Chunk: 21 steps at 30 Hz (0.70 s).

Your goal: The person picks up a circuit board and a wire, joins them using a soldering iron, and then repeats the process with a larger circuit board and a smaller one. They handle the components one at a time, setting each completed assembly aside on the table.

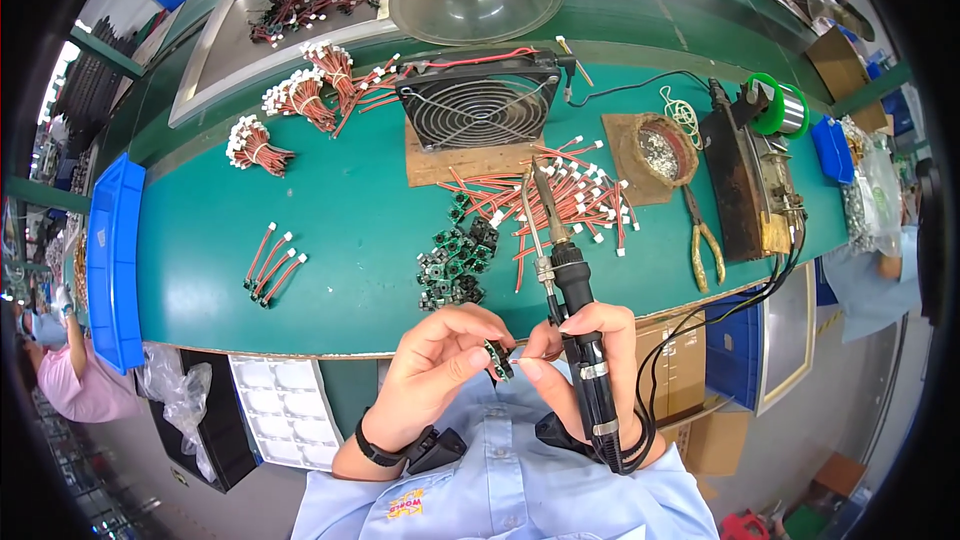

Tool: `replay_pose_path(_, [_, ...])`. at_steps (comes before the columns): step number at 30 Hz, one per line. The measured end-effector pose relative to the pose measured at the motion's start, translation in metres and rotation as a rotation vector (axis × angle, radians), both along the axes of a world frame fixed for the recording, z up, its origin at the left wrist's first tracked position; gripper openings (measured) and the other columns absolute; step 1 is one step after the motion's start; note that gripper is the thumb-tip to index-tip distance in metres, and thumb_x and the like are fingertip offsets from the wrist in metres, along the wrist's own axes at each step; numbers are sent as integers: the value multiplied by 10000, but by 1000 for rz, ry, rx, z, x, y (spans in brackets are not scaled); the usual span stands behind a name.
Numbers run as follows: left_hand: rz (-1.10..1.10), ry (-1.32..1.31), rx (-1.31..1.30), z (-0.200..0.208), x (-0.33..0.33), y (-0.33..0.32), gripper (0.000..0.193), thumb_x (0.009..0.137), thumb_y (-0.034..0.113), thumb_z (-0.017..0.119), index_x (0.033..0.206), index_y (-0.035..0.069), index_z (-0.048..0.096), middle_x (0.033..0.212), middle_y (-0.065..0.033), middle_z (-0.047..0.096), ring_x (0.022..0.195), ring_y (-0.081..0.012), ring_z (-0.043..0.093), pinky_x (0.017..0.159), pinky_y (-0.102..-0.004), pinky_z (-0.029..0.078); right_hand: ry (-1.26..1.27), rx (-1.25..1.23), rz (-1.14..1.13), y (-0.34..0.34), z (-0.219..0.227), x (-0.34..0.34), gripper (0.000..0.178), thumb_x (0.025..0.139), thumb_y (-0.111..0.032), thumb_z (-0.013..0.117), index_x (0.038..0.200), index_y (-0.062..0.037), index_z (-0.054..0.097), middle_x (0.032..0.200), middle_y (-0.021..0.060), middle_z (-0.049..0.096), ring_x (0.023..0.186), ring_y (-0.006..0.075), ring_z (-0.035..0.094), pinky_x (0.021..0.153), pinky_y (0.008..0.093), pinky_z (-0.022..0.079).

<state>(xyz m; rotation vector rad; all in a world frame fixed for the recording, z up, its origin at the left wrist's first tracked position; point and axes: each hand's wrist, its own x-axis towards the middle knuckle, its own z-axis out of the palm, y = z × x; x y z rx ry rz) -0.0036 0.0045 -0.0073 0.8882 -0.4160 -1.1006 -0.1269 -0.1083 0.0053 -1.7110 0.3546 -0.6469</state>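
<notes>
My left hand (432, 368) pinches a small green circuit board (499, 362) between thumb and fingers, close to my chest at the table's front edge. My right hand (612, 345) grips a black soldering iron (573, 275) with a thin metal feed tube along it. Its tip points up and away, over the table. The right thumb and forefinger also meet beside the board, seemingly on a thin wire end, mostly hidden. Past my hands lie a heap of small black-and-green boards (455, 262) and a spread of red wire leads with white connectors (590, 202).
A black fan (480, 110) stands behind the leads. At right are a round solder tin (662, 155), pliers (705, 245), a solder feeder (740, 180) and a green-flanged spool (780, 105). Bundled leads (258, 147), several finished pieces (272, 270) and a blue bin (115, 260) lie left.
</notes>
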Motion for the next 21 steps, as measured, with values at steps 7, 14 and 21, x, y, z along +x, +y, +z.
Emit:
replay_pose_path(7, [-84,206,-133,-11,1,4,121,864,111,572,956,42,536,913,-82,521,866,-164,493,797,-299,396,-18,-119,29,3,8,7,437,740,36,665,1034,-63,356,832,95,548,669,125,554,637,254,435])
replay_pose_path(14, [-114,273,-151,-9,-1,1,102,876,143,561,940,72,528,881,-59,483,819,-165,464,703,-280,357,-93,-180,-43,2,12,12,436,677,12,713,1005,-85,441,766,15,589,634,129,537,716,303,346])
replay_pose_path(21, [-145,308,-145,-11,-1,2,111,878,175,565,938,92,524,839,-41,442,787,-163,434,674,-284,341,-131,-139,-104,4,11,14,434,656,20,714,1001,-99,480,765,-17,612,641,127,563,758,331,321])
